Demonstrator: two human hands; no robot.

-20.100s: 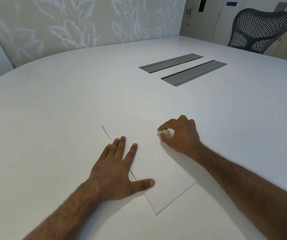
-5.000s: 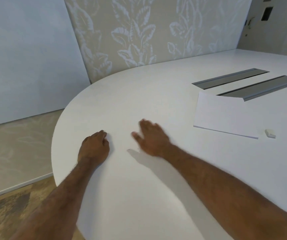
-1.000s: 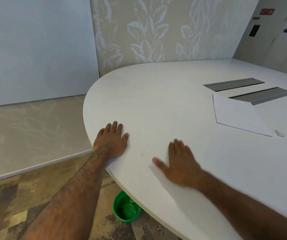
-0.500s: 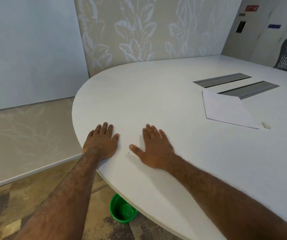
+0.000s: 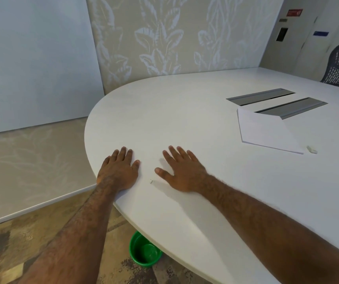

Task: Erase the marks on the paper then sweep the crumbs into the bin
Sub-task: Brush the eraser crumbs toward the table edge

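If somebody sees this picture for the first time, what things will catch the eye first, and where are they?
First come the left hand and right hand, flat and open on the white table near its curved edge, with a few dark crumbs between them. Next is the green bin on the floor under that edge. Farther right lie the paper and a small eraser.

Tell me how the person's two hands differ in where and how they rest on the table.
The left hand sits right at the table edge with its wrist past the rim; the right hand lies further in on the tabletop. The left hand's fingers are close together; the right hand's fingers are more spread, thumb stretched toward the crumbs between them. Both hands lie palm down, flat and empty.
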